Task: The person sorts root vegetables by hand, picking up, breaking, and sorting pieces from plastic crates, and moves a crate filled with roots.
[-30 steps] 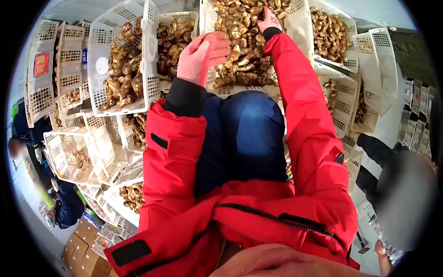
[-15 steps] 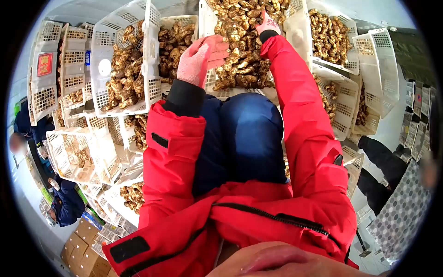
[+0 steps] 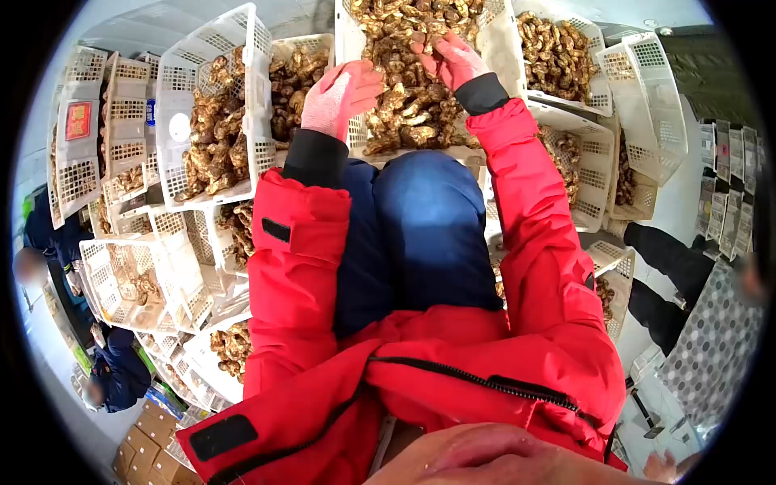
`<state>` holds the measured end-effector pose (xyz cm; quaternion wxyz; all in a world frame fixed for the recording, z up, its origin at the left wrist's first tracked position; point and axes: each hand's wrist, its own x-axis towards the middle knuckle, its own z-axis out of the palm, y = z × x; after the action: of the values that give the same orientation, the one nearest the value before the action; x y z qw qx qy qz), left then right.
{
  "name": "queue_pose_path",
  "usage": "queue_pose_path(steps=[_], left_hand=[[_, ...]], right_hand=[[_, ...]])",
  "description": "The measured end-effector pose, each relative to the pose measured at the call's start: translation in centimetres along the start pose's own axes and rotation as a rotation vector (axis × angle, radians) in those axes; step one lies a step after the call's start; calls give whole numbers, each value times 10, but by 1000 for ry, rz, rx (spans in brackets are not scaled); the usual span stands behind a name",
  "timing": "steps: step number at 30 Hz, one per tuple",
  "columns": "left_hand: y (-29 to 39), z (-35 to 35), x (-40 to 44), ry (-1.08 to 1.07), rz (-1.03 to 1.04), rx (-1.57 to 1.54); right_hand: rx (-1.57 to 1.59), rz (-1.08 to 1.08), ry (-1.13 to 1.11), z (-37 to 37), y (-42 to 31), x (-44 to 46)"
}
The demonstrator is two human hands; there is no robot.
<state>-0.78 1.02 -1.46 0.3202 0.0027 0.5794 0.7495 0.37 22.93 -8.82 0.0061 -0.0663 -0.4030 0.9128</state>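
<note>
A white plastic crate [image 3: 497, 50] at the top centre holds a heap of brown, knobbly shellfish-like pieces [image 3: 408, 101]. My left hand [image 3: 341, 97], in a pink glove, hovers over the crate's left edge with its fingers stretched out, holding nothing. At the right part of the heap is my right hand [image 3: 451, 61], also gloved in pink, palm turned partly up and fingers apart. No piece shows in its grasp. Both hands are apart from each other, above my knees.
More crates of the same pieces stand at the left [image 3: 263, 97] and right [image 3: 602, 77]. An emptier crate [image 3: 133, 283] sits at mid-left. People in dark clothes are at the far left [image 3: 121, 368] and right [image 3: 667, 259]. Cardboard boxes [image 3: 145, 444] lie lower left.
My right hand has drawn back from the heap towards me and turned, its fingers now spread. My left hand has shifted slightly left, and the whole view has moved a little.
</note>
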Motion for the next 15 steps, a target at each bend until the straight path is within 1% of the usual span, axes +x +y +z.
queue_pose_path(steps=[4,7,8,11,12,15], left_hand=[[-3,-5,3,-27,9,8],[-3,-4,1,-18,-6,9],[-2,-2,1,-10,-9,10],[-6,-6,1,-37,18,19],[-5,-6,2,-48,12,19],[-7,-7,3,-67,11,12]], right_hand=[[-76,-94,-107,2,-4,-1],[-152,-165,-245,-3,-8,-3],[-68,-108,-334,-4,-10,1],[-129,-46,-54,7,-10,-12],[-155,-54,-31,11,-8,-13],[71,-7,-119,8,0,-16]])
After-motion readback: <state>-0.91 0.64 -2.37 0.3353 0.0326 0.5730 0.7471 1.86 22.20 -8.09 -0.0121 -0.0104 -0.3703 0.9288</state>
